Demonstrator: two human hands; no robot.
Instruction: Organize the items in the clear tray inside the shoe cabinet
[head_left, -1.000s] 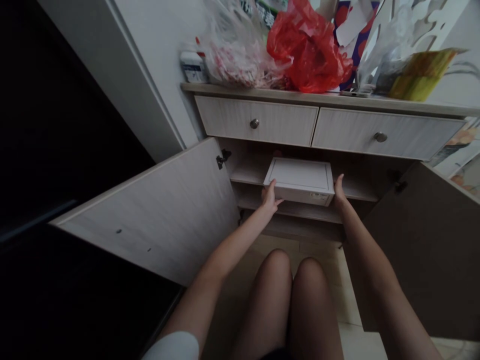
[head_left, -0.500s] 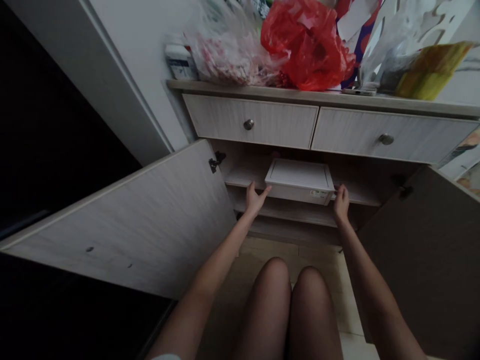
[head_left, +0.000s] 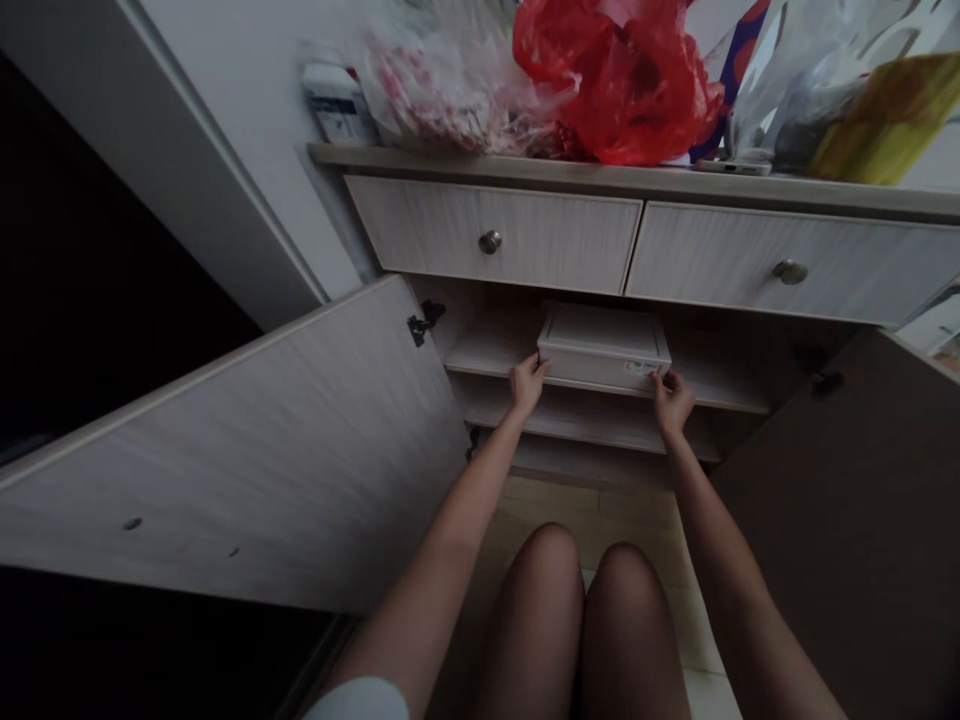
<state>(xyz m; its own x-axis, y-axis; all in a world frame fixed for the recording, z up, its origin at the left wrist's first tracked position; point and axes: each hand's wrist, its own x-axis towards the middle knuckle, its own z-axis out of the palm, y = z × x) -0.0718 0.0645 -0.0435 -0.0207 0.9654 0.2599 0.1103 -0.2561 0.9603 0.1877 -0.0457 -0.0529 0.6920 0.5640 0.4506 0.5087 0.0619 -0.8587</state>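
Note:
A flat white box [head_left: 592, 365] with a small label at the right of its front face lies on the upper shelf [head_left: 487, 355] of an opened cabinet. At the box's front left corner, my left hand [head_left: 529, 382] grips it with fingers bent round the edge. My right hand [head_left: 675, 400] pinches the front right corner beside the label. The rear of the box sits in shadow under the drawers, and some of my fingertips are hidden behind its corners.
Cabinet doors stand open on the left [head_left: 285, 450] and right [head_left: 847, 500]. Above are two drawers with round knobs [head_left: 490, 242]. A red plastic bag [head_left: 622, 80], a clear bag [head_left: 450, 90] and a white bottle [head_left: 337, 100] sit on top. Lower shelves [head_left: 592, 415] run beneath.
The box has moved deeper onto the shelf and sits flatter. My left hand has closed on its corner, and my right hand has shifted from its side to the front corner.

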